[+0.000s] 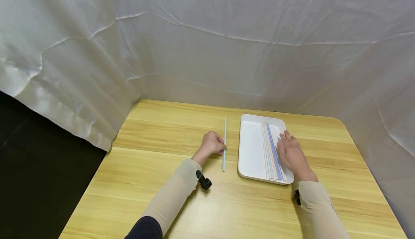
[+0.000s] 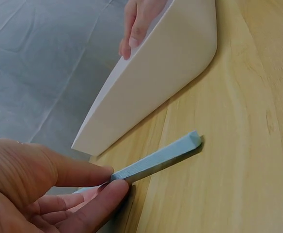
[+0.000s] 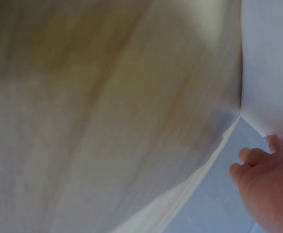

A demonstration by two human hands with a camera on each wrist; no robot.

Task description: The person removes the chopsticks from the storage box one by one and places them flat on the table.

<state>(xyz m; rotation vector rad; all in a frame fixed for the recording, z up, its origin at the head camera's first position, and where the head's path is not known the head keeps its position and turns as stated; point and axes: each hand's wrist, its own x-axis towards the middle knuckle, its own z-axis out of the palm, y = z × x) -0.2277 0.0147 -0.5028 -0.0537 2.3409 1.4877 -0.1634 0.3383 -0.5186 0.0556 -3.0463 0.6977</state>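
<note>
A light blue chopstick (image 1: 224, 159), square at its near end, is pinched between the thumb and fingertips of my left hand (image 1: 212, 143). In the left wrist view the chopstick (image 2: 161, 158) lies low along the table, its end close to the wood. To its right stands a shallow white tray (image 1: 253, 149). Several slim pastel chopsticks (image 1: 270, 152) lie lengthwise in the tray's right half, in blue, pink and pale tones. My right hand (image 1: 293, 156) is at the tray's right rim, fingers pointing away; the rim partly hides its fingertips in the right wrist view.
The wooden table (image 1: 129, 181) has rounded far corners. A pale curtain (image 1: 210, 62) hangs behind it and along the sides. A dark area (image 1: 42, 170) lies beyond the left edge. Black camera mounts (image 1: 203, 181) sit on both wrists.
</note>
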